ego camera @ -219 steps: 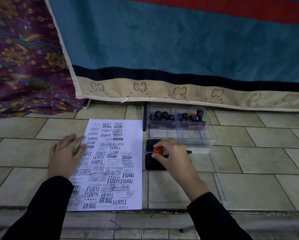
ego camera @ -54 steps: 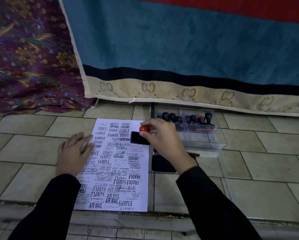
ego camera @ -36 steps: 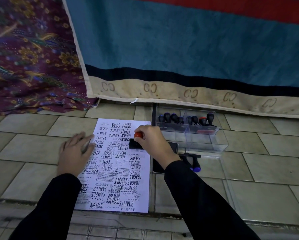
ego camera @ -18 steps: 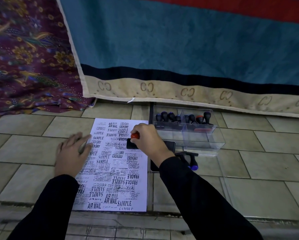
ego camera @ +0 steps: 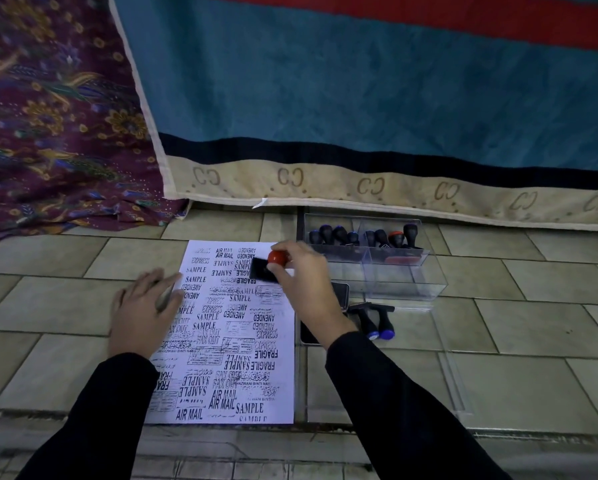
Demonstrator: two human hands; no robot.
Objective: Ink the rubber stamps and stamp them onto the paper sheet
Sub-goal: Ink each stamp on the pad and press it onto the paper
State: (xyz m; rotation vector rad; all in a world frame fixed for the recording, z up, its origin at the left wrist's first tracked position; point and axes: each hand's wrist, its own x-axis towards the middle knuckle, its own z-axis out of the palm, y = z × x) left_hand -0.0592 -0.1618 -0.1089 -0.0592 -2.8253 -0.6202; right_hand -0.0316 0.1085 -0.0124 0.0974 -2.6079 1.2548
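Note:
A white paper sheet [ego camera: 231, 341] crowded with black stamp prints lies on the tiled floor. My left hand [ego camera: 145, 313] lies flat on its left edge, fingers spread. My right hand [ego camera: 302, 278] grips a stamp with a red knob [ego camera: 277, 258] and a black base [ego camera: 262, 270], tilted just above the sheet's upper right part. A fresh boxed print [ego camera: 269, 295] shows below it. The black ink pad [ego camera: 340, 294] sits right of the sheet, mostly hidden behind my right wrist.
A clear plastic box [ego camera: 404, 282] behind the pad holds several black-handled stamps [ego camera: 363, 235]. Two blue-tipped stamps [ego camera: 377, 320] lie on the floor by the pad. A clear lid [ego camera: 453, 382] lies to the right. A blue blanket [ego camera: 359, 98] and a patterned cloth [ego camera: 48, 116] hang behind.
My right hand carried the stamp from the ink pad to the sheet, pressed it down, then lifted and tilted it, leaving a new boxed print. My left hand stayed put.

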